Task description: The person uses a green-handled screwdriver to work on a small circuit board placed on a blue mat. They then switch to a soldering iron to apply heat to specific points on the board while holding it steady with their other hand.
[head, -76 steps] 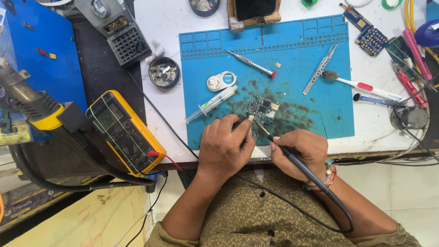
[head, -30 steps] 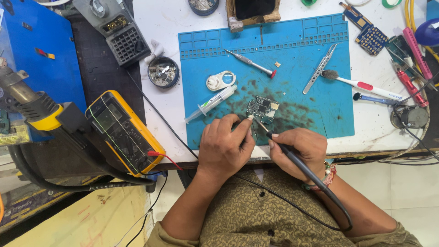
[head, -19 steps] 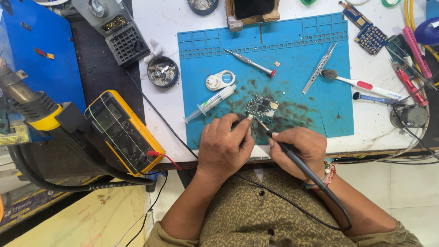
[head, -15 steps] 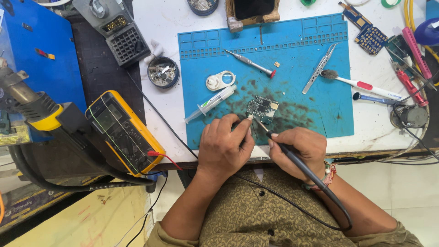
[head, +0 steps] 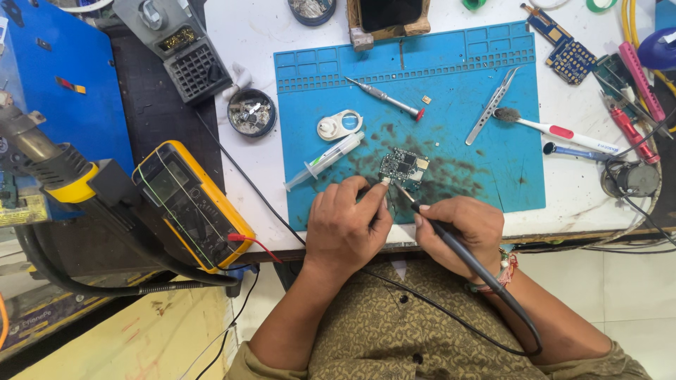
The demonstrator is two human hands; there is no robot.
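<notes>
Small circuit board (head: 403, 169) lies on blue mat (head: 493, 84) near tabletop's front edge, pinned by left hand (head: 350, 226) fingertip. Soldering iron (head: 451, 239) is gripped pen-style in closed right hand (head: 461, 232). Tip is best kept steady, board held flat.

1. Round tin (head: 312, 8) and phone stand (head: 389, 17): cut off by the top edge.
2. Circuit board (head: 404, 167): components too small to identify.
3. Soldering iron (head: 451, 236): tip contact point indiscernible.
4. Left hand (head: 346, 229): fingertip covers the board's near corner.
</notes>
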